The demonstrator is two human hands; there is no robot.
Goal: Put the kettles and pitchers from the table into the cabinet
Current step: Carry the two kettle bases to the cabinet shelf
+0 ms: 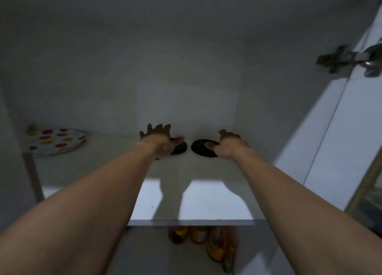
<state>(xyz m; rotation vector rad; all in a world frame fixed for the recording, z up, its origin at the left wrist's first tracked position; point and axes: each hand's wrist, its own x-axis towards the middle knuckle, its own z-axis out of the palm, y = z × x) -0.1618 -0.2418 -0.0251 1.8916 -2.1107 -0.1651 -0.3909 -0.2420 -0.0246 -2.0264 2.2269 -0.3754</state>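
I am looking into a white cabinet; no kettle or pitcher is in view. Two flat black round discs lie side by side at the back of the upper shelf (198, 200). My left hand (159, 139) hovers over the left disc (180, 147), fingers spread, thumb at its top edge. The thumb of my right hand (228, 145) lies on the right disc (201, 149), while the loosely curved fingers sit past its right side. Neither hand holds anything. Whether the hands press on the discs is unclear.
A stack of polka-dot plates (54, 141) sits at the shelf's back left. Several bottles with orange labels (217, 245) stand on the shelf below. The open cabinet door (339, 142) with its metal hinge (349, 59) is on the right.
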